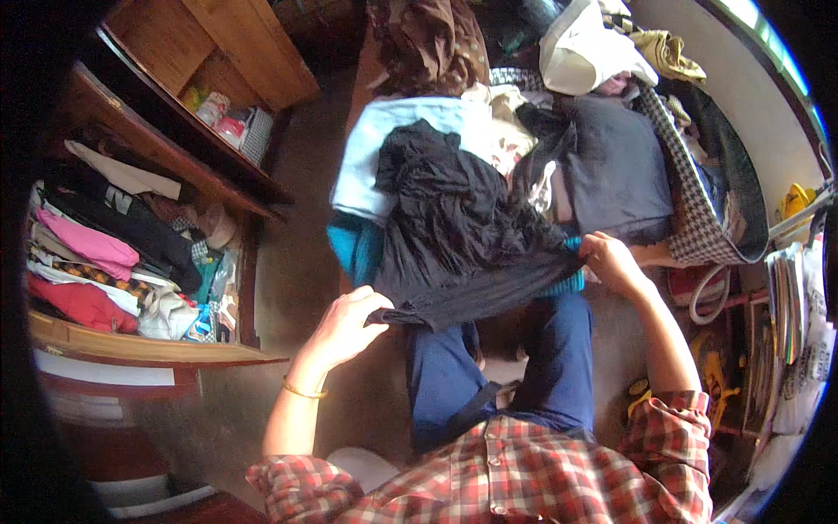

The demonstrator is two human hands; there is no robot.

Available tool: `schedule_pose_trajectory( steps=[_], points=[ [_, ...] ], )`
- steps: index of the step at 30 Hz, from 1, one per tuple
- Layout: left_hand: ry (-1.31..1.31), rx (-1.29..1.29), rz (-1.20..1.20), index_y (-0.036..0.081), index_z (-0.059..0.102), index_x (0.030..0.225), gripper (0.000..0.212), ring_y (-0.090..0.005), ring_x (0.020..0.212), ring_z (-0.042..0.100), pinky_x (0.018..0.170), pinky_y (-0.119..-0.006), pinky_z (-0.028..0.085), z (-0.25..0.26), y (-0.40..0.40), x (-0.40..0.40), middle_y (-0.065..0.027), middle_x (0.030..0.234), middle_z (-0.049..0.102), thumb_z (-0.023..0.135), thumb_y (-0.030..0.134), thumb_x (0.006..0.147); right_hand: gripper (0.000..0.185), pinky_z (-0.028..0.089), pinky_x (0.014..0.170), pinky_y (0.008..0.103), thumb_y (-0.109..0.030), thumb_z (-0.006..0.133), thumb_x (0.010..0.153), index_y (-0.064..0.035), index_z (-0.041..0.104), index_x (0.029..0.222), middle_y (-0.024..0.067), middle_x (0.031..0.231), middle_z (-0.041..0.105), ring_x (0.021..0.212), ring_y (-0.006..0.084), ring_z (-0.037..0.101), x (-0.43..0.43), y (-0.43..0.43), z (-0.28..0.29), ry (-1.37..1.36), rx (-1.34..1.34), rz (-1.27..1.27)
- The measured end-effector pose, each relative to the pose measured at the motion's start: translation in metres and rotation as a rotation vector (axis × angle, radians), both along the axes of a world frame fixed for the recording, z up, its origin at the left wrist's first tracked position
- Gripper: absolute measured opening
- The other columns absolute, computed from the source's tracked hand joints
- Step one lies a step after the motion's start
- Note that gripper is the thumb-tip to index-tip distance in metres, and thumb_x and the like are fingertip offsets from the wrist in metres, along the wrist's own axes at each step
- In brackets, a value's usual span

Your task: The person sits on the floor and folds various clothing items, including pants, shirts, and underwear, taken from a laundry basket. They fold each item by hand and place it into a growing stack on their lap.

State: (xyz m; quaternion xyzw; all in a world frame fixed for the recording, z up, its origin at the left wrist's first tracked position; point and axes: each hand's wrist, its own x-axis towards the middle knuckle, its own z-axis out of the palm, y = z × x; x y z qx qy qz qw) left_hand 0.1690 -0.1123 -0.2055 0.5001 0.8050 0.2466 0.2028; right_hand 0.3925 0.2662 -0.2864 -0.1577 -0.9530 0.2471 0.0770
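A crumpled black garment (pixel 458 216) lies spread before me, its near edge stretched between my two hands above my knees. My left hand (pixel 350 321) pinches one corner of that edge. At the opposite corner, my right hand (pixel 609 259) grips the cloth beside a teal ribbed fabric (pixel 566 283). Under the black garment is a light blue folded cloth (pixel 366 157), with a teal cloth (pixel 357 245) below it at the left. A folded dark grey garment (pixel 619 164) rests just beyond my right hand.
At left, an open wooden cabinet (pixel 157 357) holds stacked clothes, including a pink one (pixel 88 242). A houndstooth fabric bin (pixel 697 203) with clothes stands at right. Brown fabric (pixel 432 46) and a white cloth (pixel 576 52) are piled at the back. Papers or magazines (pixel 785 301) stand far right.
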Motion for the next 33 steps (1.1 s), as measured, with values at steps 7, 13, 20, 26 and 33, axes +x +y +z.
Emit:
schedule_pose_trajectory(
  steps=[7, 13, 20, 26, 33],
  points=[
    [0.103, -0.09, -0.093, 0.009, 0.061, 0.089, 0.02, -0.0253, 0.075, 0.053, 0.069, -0.035, 0.041, -0.004, -0.006, 0.021, -0.0072, 0.078, 0.052, 0.065, 0.007, 0.07, 0.006, 0.047, 0.062, 0.0436, -0.011, 0.053, 0.073, -0.0085, 0.058, 0.075, 0.0164, 0.07, 0.06, 0.07, 0.0356, 0.059, 0.023, -0.025, -0.018, -0.33, 0.083, 0.011],
    [0.155, -0.092, -0.109, 0.01, 0.061, 0.087, 0.018, -0.0246, 0.073, 0.053, 0.068, -0.035, 0.039, -0.008, -0.01, 0.024, -0.0064, 0.076, 0.052, 0.064, 0.007, 0.07, 0.018, 0.048, 0.067, 0.0407, -0.003, 0.056, 0.074, -0.0084, 0.057, 0.091, 0.0125, 0.09, 0.057, 0.078, 0.034, 0.057, 0.003, -0.052, 0.003, -0.059, 0.105, 0.005],
    [0.3, -0.095, -0.088, 0.01, 0.06, 0.09, 0.024, -0.025, 0.072, 0.053, 0.067, -0.035, 0.038, -0.015, -0.011, 0.023, -0.0072, 0.074, 0.052, 0.064, 0.004, 0.067, 0.035, 0.047, 0.08, 0.0355, -0.002, 0.051, 0.075, -0.0162, 0.06, 0.105, 0.0106, 0.115, 0.053, 0.099, 0.0284, 0.055, -0.01, -0.041, -0.001, 0.137, 0.354, 0.141],
    [0.457, -0.098, -0.021, 0.009, 0.059, 0.091, 0.028, -0.0262, 0.072, 0.054, 0.067, -0.034, 0.039, -0.024, -0.013, 0.014, -0.0086, 0.073, 0.051, 0.065, 0.0, 0.065, 0.042, 0.044, 0.085, 0.0358, -0.008, 0.053, 0.077, -0.0206, 0.056, 0.117, 0.0118, 0.124, 0.048, 0.106, 0.028, 0.051, -0.028, -0.041, -0.029, 0.068, 0.387, 0.182],
    [0.52, -0.041, 0.018, 0.006, 0.056, 0.084, 0.022, -0.0292, 0.075, 0.054, 0.069, -0.038, 0.042, -0.022, -0.033, 0.003, -0.0111, 0.076, 0.052, 0.061, -0.004, 0.065, 0.039, 0.042, 0.082, 0.0345, -0.017, 0.058, 0.076, -0.0224, 0.059, 0.114, 0.0088, 0.121, 0.048, 0.102, 0.0238, 0.05, -0.016, -0.047, -0.024, -0.008, 0.486, 0.228]
  ],
)
